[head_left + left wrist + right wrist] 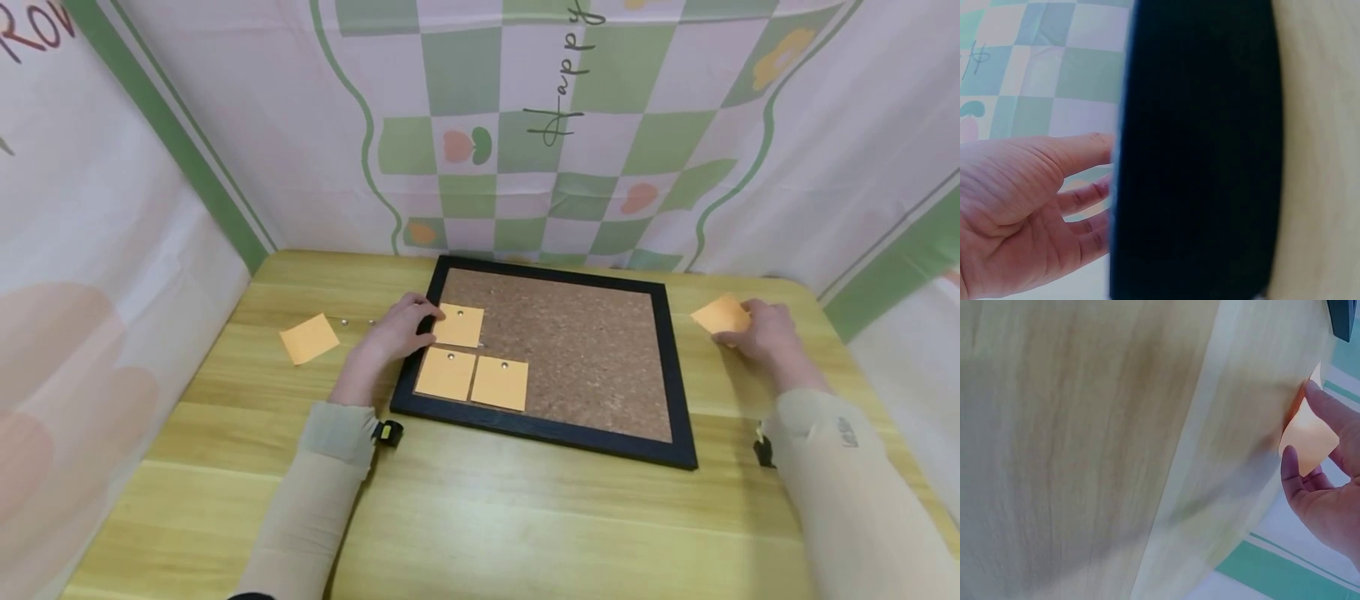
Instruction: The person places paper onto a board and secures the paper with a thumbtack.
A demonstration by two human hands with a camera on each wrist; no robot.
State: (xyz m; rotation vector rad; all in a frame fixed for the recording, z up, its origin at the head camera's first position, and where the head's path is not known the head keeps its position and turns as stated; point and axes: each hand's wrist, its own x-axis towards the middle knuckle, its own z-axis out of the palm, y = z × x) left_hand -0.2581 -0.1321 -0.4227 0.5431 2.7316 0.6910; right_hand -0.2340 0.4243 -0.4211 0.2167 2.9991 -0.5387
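Note:
A cork board [592, 350] in a black frame lies on the table. Three orange paper notes are on its left part, each with a silver pushpin near its top edge: an upper note [460, 326], a lower left note [446, 375] and a lower right note [499, 384]. My left hand [393, 329] reaches over the frame's left side, fingertips and thumb at the upper note's left edge. In the left wrist view the black frame [1197, 150] hides those fingertips. Right of the board, my right hand [772, 333] pinches a loose orange note [1310, 440] between thumb and fingers.
Another loose orange note [310, 339] lies on the wooden table [525, 517] left of the board. Near it are two small silver pins, one [344, 322] closer to that note. A patterned curtain [525, 142] hangs behind the table and along its sides.

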